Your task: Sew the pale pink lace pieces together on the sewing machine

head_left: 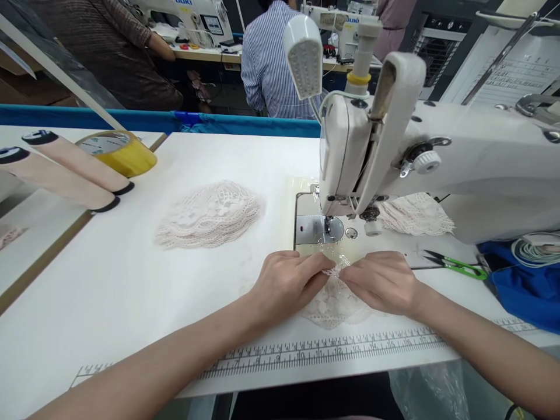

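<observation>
A piece of pale lace [335, 306] lies just in front of the sewing machine's needle plate [311, 228]. My left hand [291, 283] pinches its upper edge between thumb and fingers. Close on the right, my right hand [380, 283] pinches the same edge, a small gap between the two hands. The white sewing machine [350, 146] stands right behind, its presser foot [328, 226] over the plate. A stack of lace pieces [214, 213] rests on the table to the left. More lace [415, 214] lies under the machine arm, partly hidden by it.
Green thread snips [459, 265] and blue fabric [525, 286] lie at the right. Yellow tape [125, 151] and two beige cylinders [65, 169] are at the far left. A printed ruler [315, 353] runs along the front edge. Two people [275, 64] sit beyond the blue border.
</observation>
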Motion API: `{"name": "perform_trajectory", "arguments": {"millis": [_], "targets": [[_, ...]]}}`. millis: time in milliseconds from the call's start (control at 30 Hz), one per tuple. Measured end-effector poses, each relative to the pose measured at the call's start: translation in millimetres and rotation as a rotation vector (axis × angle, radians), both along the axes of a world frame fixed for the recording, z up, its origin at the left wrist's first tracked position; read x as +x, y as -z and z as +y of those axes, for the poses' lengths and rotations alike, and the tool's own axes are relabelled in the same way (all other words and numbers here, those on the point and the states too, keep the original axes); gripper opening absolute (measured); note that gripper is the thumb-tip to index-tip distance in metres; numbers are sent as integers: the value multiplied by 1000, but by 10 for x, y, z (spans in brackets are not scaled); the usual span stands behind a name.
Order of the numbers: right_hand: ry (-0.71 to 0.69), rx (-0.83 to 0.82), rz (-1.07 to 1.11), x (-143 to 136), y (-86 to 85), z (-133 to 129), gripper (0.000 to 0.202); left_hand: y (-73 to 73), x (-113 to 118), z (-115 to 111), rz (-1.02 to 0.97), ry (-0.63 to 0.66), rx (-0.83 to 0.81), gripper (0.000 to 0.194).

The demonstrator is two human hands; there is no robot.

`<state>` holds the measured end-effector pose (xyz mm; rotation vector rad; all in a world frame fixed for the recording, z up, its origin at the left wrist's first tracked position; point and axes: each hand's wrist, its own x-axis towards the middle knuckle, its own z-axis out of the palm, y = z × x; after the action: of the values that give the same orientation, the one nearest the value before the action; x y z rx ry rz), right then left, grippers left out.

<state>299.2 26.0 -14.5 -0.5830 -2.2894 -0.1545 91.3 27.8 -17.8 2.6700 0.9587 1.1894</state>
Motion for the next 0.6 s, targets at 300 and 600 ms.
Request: {"name": "perform_trajectory", "arguments": {"millis": [300, 600], "targets": [[12, -9, 5, 14, 33, 8, 21, 4, -5, 1, 10, 0, -1, 10], [-75, 240, -78, 26, -48, 2, 13, 1, 7, -18, 43, 6, 35, 15]]}}
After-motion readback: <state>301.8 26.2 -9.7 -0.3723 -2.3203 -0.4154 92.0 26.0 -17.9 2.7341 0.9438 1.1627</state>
